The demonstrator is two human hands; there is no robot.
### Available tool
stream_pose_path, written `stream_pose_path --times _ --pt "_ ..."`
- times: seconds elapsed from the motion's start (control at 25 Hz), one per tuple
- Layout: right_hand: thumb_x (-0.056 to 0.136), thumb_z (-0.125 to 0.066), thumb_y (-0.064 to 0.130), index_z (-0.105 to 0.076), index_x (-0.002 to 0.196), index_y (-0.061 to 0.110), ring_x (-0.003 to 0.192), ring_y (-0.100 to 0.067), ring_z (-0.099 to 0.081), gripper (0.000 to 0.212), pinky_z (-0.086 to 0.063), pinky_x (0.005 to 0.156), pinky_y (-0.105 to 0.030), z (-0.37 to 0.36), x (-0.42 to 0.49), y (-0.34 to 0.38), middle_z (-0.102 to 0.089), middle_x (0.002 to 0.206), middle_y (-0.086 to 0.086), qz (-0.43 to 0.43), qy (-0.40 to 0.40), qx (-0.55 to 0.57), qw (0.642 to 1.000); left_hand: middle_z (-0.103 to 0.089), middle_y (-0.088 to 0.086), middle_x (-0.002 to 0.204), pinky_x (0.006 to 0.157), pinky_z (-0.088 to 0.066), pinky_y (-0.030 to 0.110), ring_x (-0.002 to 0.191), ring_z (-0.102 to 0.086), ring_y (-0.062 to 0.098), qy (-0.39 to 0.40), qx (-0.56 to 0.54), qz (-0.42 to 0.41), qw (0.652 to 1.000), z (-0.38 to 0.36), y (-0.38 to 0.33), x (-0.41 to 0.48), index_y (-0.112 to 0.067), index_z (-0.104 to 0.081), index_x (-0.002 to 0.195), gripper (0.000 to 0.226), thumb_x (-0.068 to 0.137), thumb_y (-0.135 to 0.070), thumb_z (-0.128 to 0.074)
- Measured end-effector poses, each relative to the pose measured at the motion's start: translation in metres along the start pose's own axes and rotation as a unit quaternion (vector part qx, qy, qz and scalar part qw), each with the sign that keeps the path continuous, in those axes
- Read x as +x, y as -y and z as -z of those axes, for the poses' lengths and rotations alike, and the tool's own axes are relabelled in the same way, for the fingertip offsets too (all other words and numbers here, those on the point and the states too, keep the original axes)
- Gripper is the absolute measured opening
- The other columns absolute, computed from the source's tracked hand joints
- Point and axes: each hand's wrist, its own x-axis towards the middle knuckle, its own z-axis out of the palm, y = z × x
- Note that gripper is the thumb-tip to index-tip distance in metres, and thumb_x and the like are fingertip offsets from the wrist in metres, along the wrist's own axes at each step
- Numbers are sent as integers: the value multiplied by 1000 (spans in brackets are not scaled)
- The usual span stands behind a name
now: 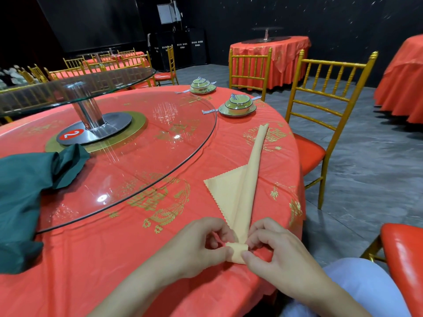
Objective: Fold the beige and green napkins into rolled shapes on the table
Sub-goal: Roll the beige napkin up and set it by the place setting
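Left hand (201,243) and right hand (274,250) at the near counter (114,259) edge, fingers (259,227) of both pinching the beige napkin's (247,179) rolled near end. Remainder: a long tapered tube running toward the right rim, with a scalloped flap flat on its left. Green napkin (23,186) crumpled far left, partly on the glass turntable (148,138); probably one piece. Two bowl settings (237,107) at the far rim. Open cloth between.

Two bowl sets (237,106) sit beyond a glass turntable (174,143).
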Motion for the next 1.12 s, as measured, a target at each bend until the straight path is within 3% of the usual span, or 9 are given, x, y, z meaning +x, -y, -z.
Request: stream_pose_path --times 0.16,0.28,0.4,0.52,0.64,0.76,0.84,1.0,1.12 --pt "62 -49 62 -53 61 37 84 -4 -56 25 -41 70 -18 5 6 6 -51 98 20 -9 1 -2 1000 -63 -12 94 72 -44 19 80 -55 2 -17 66 -13 998 -2 5 -4 -36 -63 87 24 65 -45 -68" --pt "63 -51 63 -55 84 45 90 -6 -55 28 -42 75 -19 5 4 6 -50 102 21 -4 -1 10 1000 -62 -13 94 78 -46 25 82 -53 2 -7 117 -16 993 -2 4 -4 -34 -62 92 28 67 -45 -66" --pt "68 -61 53 -49 103 52 91 -7 -55 36 -42 86 -25 6 -4 2 -49 104 20 37 11 23 999 -65 -11 85 75 -48 28 75 -55 4 24 103 4 994 3 -1 4 -29 -65 88 24 67 -39 -71" --pt "69 -61 53 -49 102 52 93 -4 -54 35 -33 89 -17 4 -6 -3 -47 103 24 51 -5 -38 998 -61 -11 71 65 -46 25 64 -52 3 77 76 21 994 10 -4 17 -28 -65 81 14 72 -24 -75" --pt "64 -60 57 -51 99 50 93 -3 -53 37 -26 89 -11 3 0 -6 -47 99 25 26 -31 -52 998 -59 -10 69 61 -42 27 60 -50 5 105 29 36 993 13 -2 28 -26 -66 84 13 74 -22 -74" --pt "61 -59 59 -57 92 45 91 -3 -53 34 -25 88 -9 4 5 -6 -49 99 21 9 -42 -37 998 -57 -12 72 62 -41 21 60 -47 5 56 -23 32 998 9 4 27 -21 -64 94 21 76 -21 -75" --pt "61 -57 60 -61 84 43 91 -3 -54 29 -26 87 -11 5 7 -6 -49 102 19 -3 -36 -29 999 -57 -13 72 59 -40 19 58 -46 3 11 -37 -3 999 6 8 21 -23 -65 89 18 75 -23 -76" --pt "60 -50 65 -61 72 43 91 -2 -52 28 -31 86 -17 6 12 -3 -47 104 22 -26 -32 -20 999 -63 -11 80 63 -43 20 66 -51 1 -37 -1 -22 999 -1 17 15 -31 -67 90 25 67 -36 -75" --pt "61 -51 64 -62 75 42 90 -3 -54 28 -39 87 -25 7 13 -2 -49 102 23 -27 -43 -6 999 -63 -13 78 63 -43 19 65 -51 0 -40 2 -14 999 -1 15 18 -31 -69 90 23 67 -37 -72"
